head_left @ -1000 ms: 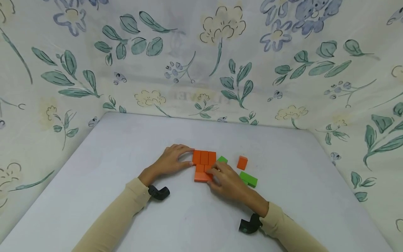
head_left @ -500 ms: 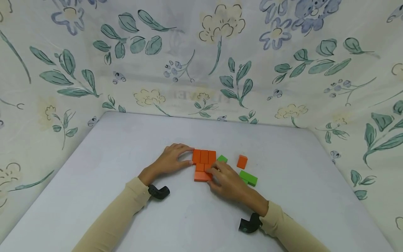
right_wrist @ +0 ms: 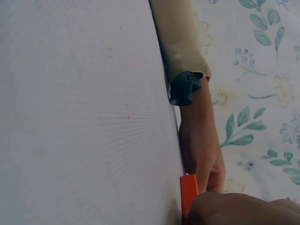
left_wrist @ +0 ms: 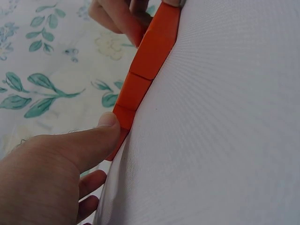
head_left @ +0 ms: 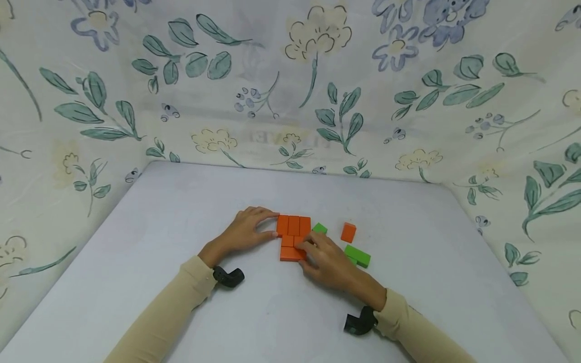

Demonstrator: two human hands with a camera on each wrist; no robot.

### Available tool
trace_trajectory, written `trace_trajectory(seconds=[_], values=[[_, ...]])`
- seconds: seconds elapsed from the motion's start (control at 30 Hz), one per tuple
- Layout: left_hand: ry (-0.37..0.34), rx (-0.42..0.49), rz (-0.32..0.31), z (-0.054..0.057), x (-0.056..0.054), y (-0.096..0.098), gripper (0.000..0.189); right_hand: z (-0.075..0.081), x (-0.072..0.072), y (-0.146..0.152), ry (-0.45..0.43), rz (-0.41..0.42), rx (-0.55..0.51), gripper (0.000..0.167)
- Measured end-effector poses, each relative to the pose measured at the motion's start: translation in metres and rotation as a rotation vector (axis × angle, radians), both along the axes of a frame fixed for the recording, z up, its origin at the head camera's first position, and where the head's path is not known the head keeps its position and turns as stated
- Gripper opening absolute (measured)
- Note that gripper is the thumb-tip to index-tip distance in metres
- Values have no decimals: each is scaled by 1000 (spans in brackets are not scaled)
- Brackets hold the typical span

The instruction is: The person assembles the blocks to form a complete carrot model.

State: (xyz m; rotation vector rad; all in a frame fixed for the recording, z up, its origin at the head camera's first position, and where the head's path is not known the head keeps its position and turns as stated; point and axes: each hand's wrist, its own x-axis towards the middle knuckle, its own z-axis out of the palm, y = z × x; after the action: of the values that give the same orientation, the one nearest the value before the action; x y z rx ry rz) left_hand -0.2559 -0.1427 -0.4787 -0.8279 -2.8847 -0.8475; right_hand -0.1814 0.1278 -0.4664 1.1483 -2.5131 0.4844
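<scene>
Several orange blocks [head_left: 294, 225] lie flat side by side on the white table, three in a back row and more in front. My left hand [head_left: 245, 229] is at the back row's left end, its forefinger and thumb gripping the corner block [head_left: 283, 225] at its far and near ends. In the left wrist view, my left thumb [left_wrist: 108, 126] presses against the orange side wall. My right hand [head_left: 329, 259] has its fingers bent over the right part of the front blocks, thumb at the near edge of the front orange block [head_left: 290, 253]. The right fingers hide that block's right end.
To the right stand a loose orange block [head_left: 348, 232] and a green block [head_left: 357, 255], with part of another green piece against it. One more green block [head_left: 320, 228] shows behind my right hand. A flowered cloth [head_left: 290, 101] hangs behind the table [head_left: 218, 322].
The front orange block's face has gone from paler to the same deep orange as its neighbours and looks level with them. Both hands stay in place.
</scene>
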Motion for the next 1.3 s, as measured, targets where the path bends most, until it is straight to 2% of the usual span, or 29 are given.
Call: trace_trajectory(seconds=[0.13, 0.23, 0.43, 0.6, 0.7, 0.83, 0.93, 1.07, 1.17, 1.3], values=[[-2, 1, 1, 2, 0, 0, 57, 1, -1, 0, -10, -6, 3, 34], [-7, 4, -1, 2, 0, 0, 57, 5, 0, 1, -50, -19, -5, 33], [-7, 6, -13, 1, 0, 1, 57, 29, 3, 8, -133, -20, -115, 24], [-1, 2, -9, 1, 0, 1, 57, 48, 6, 25, -124, -28, -118, 20], [-5, 3, -1, 1, 1, 0, 57, 53, 7, 40, -91, -31, -125, 19], [-9, -3, -3, 1, 1, 0, 57, 52, 6, 67, -53, -61, -185, 18], [2, -7, -10, 2, 1, 0, 58, 47, 4, 87, -46, -130, -213, 16], [16, -4, -9, 3, 1, -1, 57, 38, -4, 107, -84, -242, -214, 16], [7, 11, -13, 3, 1, 0, 57, 33, -12, 117, -169, -272, -168, 31], [0, 35, -18, 3, 2, 1, 57, 26, -25, 124, -277, -195, -30, 56]])
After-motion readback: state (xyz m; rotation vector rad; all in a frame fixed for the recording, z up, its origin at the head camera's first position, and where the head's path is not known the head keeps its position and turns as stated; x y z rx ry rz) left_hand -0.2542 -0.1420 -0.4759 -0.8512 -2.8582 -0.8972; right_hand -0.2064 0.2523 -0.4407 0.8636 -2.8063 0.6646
